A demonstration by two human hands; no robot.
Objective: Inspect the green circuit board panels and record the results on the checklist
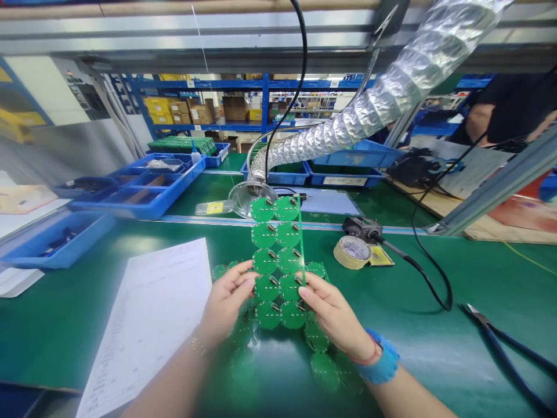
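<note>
A green circuit board panel (277, 261), made of round boards joined in two columns, is held up in front of me above the green bench. Small dark components sit on each round board. My left hand (228, 299) pinches the panel's left edge between thumb and fingers. On the opposite edge, along a narrow green strip, my right hand (333, 310) grips it the same way. Behind and below lie more round green boards (322, 371) on the bench, partly hidden by the held panel and my hands. A blue wrist band (383, 357) is round my right wrist.
Left of me lies a printed sheet (152, 319), with blue bins (152, 197) beyond. A silver duct (339, 128) ends in a clear funnel (243, 200). Cutters (491, 331), a tape roll (351, 252) and a cabled soldering stand (363, 228) are at right. Someone's arm (478, 122) shows far right.
</note>
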